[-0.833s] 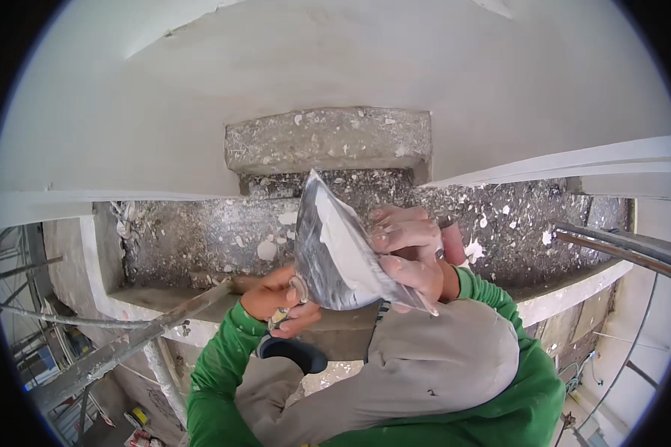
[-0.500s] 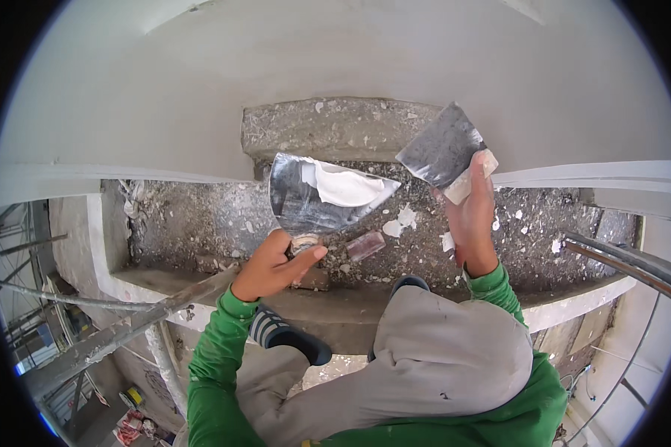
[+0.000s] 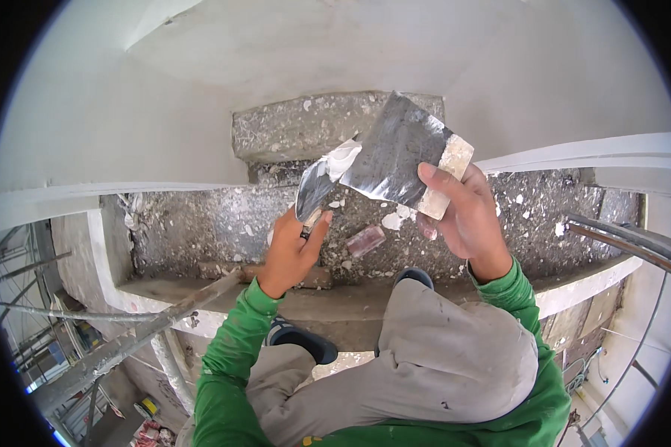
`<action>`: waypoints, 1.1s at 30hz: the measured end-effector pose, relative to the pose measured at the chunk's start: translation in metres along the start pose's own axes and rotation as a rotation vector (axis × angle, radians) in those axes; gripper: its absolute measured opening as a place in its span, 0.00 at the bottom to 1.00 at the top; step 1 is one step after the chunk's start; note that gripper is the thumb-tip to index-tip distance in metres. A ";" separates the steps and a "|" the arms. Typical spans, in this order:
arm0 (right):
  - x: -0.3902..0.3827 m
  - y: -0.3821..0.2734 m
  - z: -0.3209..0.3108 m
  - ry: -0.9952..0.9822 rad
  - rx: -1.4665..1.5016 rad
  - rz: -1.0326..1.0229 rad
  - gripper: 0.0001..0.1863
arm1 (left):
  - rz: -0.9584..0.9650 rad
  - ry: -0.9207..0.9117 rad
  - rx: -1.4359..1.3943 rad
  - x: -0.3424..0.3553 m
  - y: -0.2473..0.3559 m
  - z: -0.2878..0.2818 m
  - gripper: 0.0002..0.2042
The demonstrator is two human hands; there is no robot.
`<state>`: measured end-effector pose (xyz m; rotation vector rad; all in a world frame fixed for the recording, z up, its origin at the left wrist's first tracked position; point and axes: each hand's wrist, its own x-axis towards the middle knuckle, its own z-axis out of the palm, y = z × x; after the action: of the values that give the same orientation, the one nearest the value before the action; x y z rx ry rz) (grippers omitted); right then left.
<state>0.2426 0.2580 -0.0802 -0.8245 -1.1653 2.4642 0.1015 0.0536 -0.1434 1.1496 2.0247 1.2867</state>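
My left hand is closed round the handle of a putty knife, its broad rounded metal blade tipped up and seen at a slant. White putty clings along that blade's right edge. In my right hand is a wide flat scraper, gripped by its pale, putty-crusted back strip with the thumb on top. The scraper's dark, smeared blade reaches left to the putty knife and meets or overlaps its putty-covered edge.
Below the tools lies a narrow ledge specked with white bits, with a pinkish block on it. A pale wall curves beyond. Metal pipes cross at left, and a rail enters at right. My sandalled feet are at the ledge's near rim.
My right hand has brought the scraper leftward to the putty knife. The left hand has turned its blade from facing up to a steep slant, and the putty has shifted to the blade's edge.
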 end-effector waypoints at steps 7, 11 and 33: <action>-0.021 -0.011 0.001 -0.143 0.169 0.003 0.17 | 0.127 0.029 0.325 -0.002 -0.014 0.003 0.25; -0.014 -0.017 -0.015 -0.199 0.135 -0.251 0.23 | -0.242 -0.256 -0.337 -0.006 -0.026 -0.012 0.11; 0.137 0.140 -0.113 0.482 -0.179 -0.216 0.18 | -0.664 -0.489 -0.185 -0.019 0.073 -0.101 0.07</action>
<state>0.2004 0.3050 -0.2970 -1.1894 -1.2203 1.8640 0.0652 0.0032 -0.0346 0.5475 1.6597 0.7439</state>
